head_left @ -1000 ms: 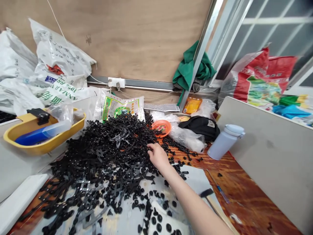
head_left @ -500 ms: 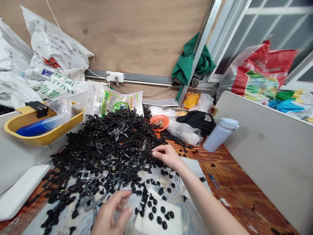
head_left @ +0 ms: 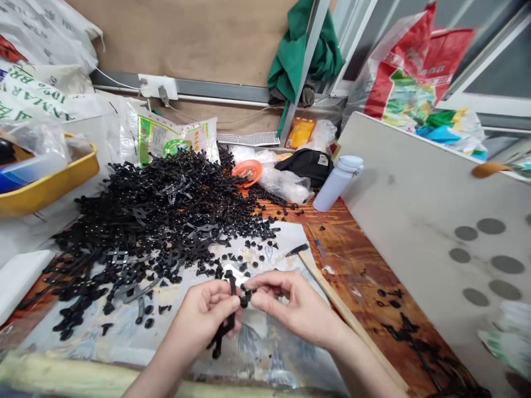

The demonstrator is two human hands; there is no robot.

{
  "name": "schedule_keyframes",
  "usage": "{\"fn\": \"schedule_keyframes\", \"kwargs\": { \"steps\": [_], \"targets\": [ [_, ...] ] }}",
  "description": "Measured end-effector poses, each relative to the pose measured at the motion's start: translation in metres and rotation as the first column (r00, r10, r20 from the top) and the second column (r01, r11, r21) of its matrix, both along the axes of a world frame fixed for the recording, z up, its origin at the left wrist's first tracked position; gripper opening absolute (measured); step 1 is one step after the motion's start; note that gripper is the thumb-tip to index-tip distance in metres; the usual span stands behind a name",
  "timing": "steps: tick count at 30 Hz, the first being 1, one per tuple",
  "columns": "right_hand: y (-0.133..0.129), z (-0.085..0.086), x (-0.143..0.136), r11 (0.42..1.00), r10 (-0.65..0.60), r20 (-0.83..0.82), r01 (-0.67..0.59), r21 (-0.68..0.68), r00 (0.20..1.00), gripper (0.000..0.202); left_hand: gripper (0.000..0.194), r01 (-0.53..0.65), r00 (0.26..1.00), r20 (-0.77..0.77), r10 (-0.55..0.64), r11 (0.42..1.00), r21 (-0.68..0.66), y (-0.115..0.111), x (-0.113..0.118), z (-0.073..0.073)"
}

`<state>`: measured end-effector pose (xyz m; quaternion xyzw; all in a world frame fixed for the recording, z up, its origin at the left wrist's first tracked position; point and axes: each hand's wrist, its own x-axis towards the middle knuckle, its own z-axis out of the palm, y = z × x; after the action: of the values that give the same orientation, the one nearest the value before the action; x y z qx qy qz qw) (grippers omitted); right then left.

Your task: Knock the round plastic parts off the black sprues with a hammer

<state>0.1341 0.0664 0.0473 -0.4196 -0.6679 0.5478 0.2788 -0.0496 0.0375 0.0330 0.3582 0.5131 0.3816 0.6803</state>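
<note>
My left hand pinches a long black plastic strip, which slants down past the fingers. Close beside it on the right, my right hand has its thumb and fingertips pressed round a small black part. The two hands are nearly touching, low in the middle of the view. A large pile of black plastic pieces rises behind them. Loose black studs lie on a pale, stained sheet under and around the hands.
A hammer with a wooden handle lies beside my right forearm. Behind it are a screwdriver, a light blue bottle, a black pouch and an orange dish. A yellow basket is at the left, a grey panel at the right.
My right hand has come back from the pile to beside my left hand. My left hand now holds a black strip. The view has shifted down and right, bringing the hammer into sight.
</note>
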Motion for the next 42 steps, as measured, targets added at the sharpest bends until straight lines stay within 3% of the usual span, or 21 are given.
{"fn": "schedule_keyframes", "kwargs": {
  "steps": [2,4,7,9,11,14,17,20,23,25,27,28,29,31,33,37,40,42],
  "targets": [
    [-0.010,-0.007,0.001,0.998,-0.065,-0.153,0.062,-0.029,0.986,0.023,0.025,0.102,0.966,0.252,-0.062,0.983,-0.152,-0.011,0.005,-0.014],
    [-0.016,-0.015,0.001,0.990,-0.138,-0.237,0.135,-0.029,0.961,0.021,0.028,0.237,0.868,0.485,-0.104,0.946,-0.221,-0.021,0.009,-0.026],
    [-0.019,-0.025,0.000,0.992,-0.101,-0.299,0.072,-0.108,0.949,0.021,0.032,0.298,0.770,0.633,-0.081,0.923,-0.243,-0.032,0.015,-0.034],
    [-0.020,-0.029,-0.002,0.968,-0.073,-0.332,-0.013,-0.251,0.940,0.025,0.029,0.264,0.800,0.597,-0.058,0.928,-0.264,-0.035,0.017,-0.033],
    [-0.021,-0.030,-0.003,0.939,-0.163,-0.279,0.062,-0.338,0.947,0.024,0.026,0.180,0.890,0.452,-0.054,0.954,-0.241,-0.037,0.016,-0.028],
    [-0.021,-0.033,-0.004,0.927,-0.258,-0.152,0.200,-0.318,0.954,0.017,0.021,0.054,0.987,0.155,-0.037,0.993,-0.104,-0.038,0.011,-0.019],
    [-0.023,-0.038,-0.010,0.930,-0.269,-0.121,0.226,-0.289,0.955,0.011,0.018,0.039,0.999,-0.034,-0.040,0.999,-0.025,-0.039,0.011,-0.020],
    [-0.030,-0.043,-0.019,0.918,-0.302,-0.093,0.263,-0.296,0.949,0.011,0.027,0.010,0.996,-0.090,-0.014,0.999,-0.053,-0.041,0.017,-0.028],
    [-0.034,-0.044,-0.012,0.931,-0.260,-0.091,0.225,-0.286,0.961,0.015,0.030,-0.089,0.996,-0.033,0.086,0.986,-0.140,-0.043,0.024,-0.034],
    [-0.032,-0.045,0.007,0.953,-0.259,-0.033,0.249,-0.174,0.965,0.020,0.032,-0.158,0.987,-0.015,0.159,0.968,-0.196,-0.043,0.025,-0.035],
    [-0.023,-0.048,0.037,0.914,-0.405,0.144,0.396,0.089,0.903,0.025,0.038,-0.216,0.976,-0.017,0.218,0.948,-0.233,-0.043,0.026,-0.035],
    [-0.017,-0.052,0.053,0.828,-0.553,0.251,0.489,0.275,0.794,0.028,0.037,-0.241,0.970,-0.022,0.243,0.940,-0.242,-0.042,0.026,-0.035],
    [-0.010,-0.056,0.068,0.738,-0.666,0.359,0.505,0.448,0.654,0.031,0.035,-0.262,0.964,-0.024,0.264,0.934,-0.244,-0.042,0.026,-0.036],
    [0.004,-0.068,0.091,0.717,-0.696,0.572,0.386,0.580,0.434,0.040,0.033,-0.297,0.953,-0.014,0.303,0.924,-0.241,-0.042,0.028,-0.040],
    [0.016,-0.081,0.101,0.760,-0.650,0.672,0.322,0.564,0.355,0.039,0.033,-0.330,0.940,0.007,0.342,0.913,-0.242,-0.041,0.030,-0.043],
    [0.023,-0.090,0.098,0.782,-0.622,0.689,0.332,0.527,0.372,0.022,0.035,-0.401,0.911,-0.002,0.412,0.887,-0.229,-0.040,0.034,-0.048],
    [0.016,-0.077,0.093,0.779,-0.627,0.653,0.345,0.524,0.425,0.020,0.036,-0.427,0.901,-0.027,0.432,0.878,-0.217,-0.039,0.035,-0.047],
    [0.006,-0.063,0.090,0.792,-0.609,0.607,0.354,0.497,0.510,0.021,0.036,-0.445,0.893,-0.039,0.448,0.868,-0.219,-0.038,0.035,-0.045]
  ]
}}
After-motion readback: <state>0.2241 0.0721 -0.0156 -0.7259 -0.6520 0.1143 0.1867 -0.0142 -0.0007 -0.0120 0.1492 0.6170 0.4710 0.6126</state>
